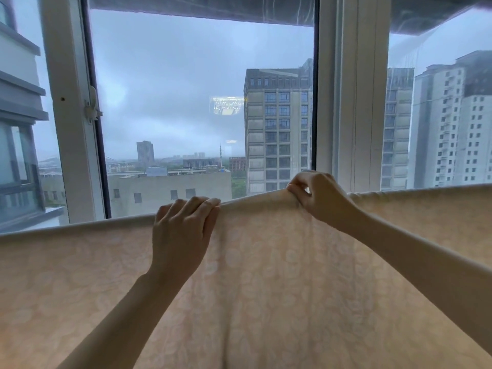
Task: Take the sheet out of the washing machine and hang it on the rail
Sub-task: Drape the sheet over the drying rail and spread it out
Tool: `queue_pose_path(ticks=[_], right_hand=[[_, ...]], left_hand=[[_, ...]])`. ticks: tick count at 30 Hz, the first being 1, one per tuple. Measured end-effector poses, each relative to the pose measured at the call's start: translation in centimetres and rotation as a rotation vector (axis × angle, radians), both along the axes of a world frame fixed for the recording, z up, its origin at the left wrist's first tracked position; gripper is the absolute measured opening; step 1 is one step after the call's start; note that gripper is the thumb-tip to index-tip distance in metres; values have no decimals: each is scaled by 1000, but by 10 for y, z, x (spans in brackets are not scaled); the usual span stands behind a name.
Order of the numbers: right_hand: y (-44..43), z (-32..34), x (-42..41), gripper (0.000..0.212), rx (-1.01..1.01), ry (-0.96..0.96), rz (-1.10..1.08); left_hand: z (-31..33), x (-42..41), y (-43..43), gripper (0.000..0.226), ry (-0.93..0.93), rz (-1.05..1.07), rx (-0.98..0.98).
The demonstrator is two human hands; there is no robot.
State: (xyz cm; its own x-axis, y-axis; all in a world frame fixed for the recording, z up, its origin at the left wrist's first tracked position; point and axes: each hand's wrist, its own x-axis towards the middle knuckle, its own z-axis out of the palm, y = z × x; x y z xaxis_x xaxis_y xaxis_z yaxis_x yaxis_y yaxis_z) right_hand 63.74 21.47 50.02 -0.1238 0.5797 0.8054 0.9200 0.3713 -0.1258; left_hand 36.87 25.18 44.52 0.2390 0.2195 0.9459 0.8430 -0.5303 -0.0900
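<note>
Before a wide window (202,75) with a white latch (91,107) on its left frame, a pale peach patterned sheet (253,302) hangs folded over a horizontal line from edge to edge of the view, the rail under it covered by the cloth. Left of centre, the left hand (181,230) reaches up and hooks its curled fingers (197,202) over the top fold, gripping the sheet. Just to its right and a little higher, the right hand (319,195) pinches the same fold between thumb and bent fingers, where the cloth rises in a small peak, with grey tower blocks (277,129) behind the glass.
</note>
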Motion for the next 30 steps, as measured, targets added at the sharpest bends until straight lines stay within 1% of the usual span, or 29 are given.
queue_pose_path(ticks=[2,5,11,14,18,21,24,28,30], right_hand=[[2,0,2,12,-68,19,-11],[1,0,4,13,-108,40,-26],[-6,7,15,14,-187,49,-26],[-7,6,21,14,-207,62,-34],[-11,1,36,12,-204,92,-25],[-14,-6,48,18,-199,79,-31],[-20,-6,55,22,-198,55,10],[-30,-3,71,9,-211,25,86],[-35,-1,83,7,-194,24,112]], left_hand=[[0,6,-1,37,-13,3,-21],[2,20,-4,37,-29,14,-30],[5,81,-8,31,70,-6,50],[3,102,-1,28,12,-27,106],[2,103,12,32,-75,-38,186],[0,103,15,32,-87,-34,213],[-1,107,11,34,-121,-28,224],[-3,107,8,38,-172,-22,240],[-4,106,6,40,-211,-16,252]])
